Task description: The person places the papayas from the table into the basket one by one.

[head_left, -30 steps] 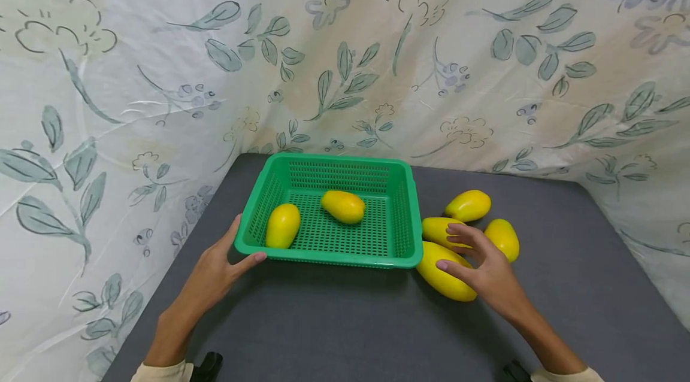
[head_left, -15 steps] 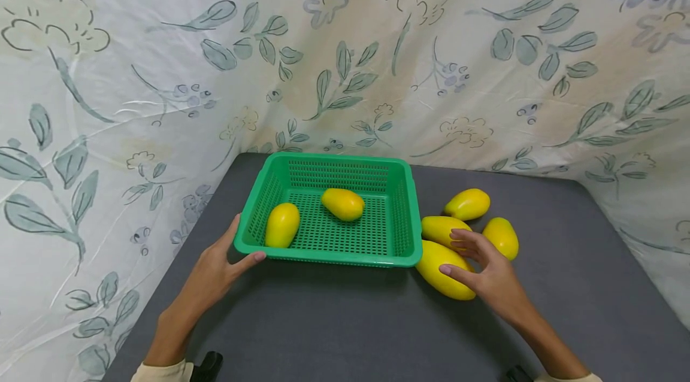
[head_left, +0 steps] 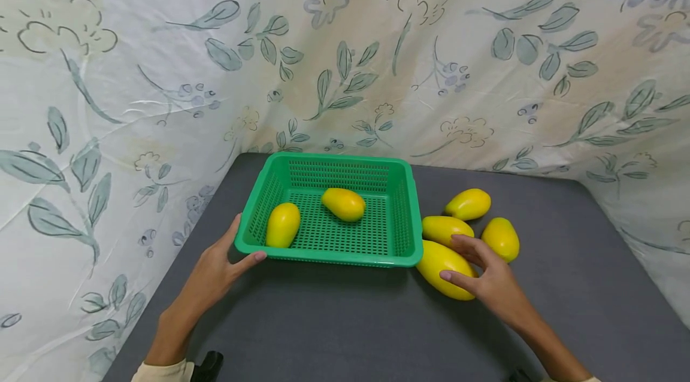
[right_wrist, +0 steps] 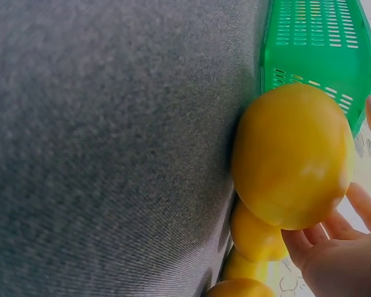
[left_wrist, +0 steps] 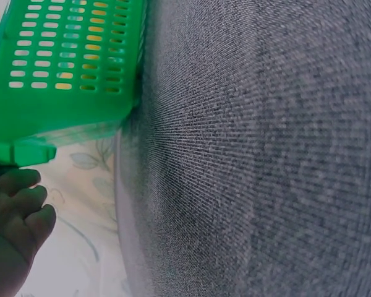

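My left hand grips the near left corner of a green plastic basket, its thumb along the front rim. In the left wrist view, curled fingers show below the basket's lip. Two yellow mangoes lie inside: one mango at the left, another mango near the middle. Over the largest mango, just right of the basket, my right hand is spread. Its fingertips are right at that mango's far side in the right wrist view, while the thumb stands apart from it.
Beside the large fruit lie a smaller mango, a mango further right and a mango behind. All rest on a dark grey tabletop. A floral cloth hangs behind and along the sides.
My right hand has shifted slightly right, and its fingers have come down lower around the large mango. The left hand and the basket stay in place.
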A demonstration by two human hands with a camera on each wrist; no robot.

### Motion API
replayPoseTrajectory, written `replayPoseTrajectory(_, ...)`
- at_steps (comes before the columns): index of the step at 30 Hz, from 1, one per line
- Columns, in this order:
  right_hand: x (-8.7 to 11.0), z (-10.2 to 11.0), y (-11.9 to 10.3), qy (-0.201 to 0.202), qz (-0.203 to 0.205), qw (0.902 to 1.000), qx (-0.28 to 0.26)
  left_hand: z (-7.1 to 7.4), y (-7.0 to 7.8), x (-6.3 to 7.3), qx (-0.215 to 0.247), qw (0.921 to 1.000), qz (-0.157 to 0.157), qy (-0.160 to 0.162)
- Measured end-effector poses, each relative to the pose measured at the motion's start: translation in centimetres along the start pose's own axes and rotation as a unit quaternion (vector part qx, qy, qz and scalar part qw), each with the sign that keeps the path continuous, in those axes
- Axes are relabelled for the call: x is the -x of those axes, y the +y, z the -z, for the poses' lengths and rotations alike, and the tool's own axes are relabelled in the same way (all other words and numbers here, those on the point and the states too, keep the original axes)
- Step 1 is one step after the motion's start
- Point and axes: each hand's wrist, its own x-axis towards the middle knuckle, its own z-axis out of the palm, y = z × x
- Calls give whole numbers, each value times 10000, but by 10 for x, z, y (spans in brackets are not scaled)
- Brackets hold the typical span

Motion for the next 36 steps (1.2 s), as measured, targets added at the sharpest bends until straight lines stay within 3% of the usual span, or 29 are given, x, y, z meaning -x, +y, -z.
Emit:
replayPoseTrajectory(18, 2, 0, -3, -147, -60, 9997, 163, 3, 4, 0, 78, 9995, 256, -160)
replayPoseTrajectory(36, 3, -5, 0, -229, -346, 9985, 368, 2, 1, 0, 61, 9999, 92, -72)
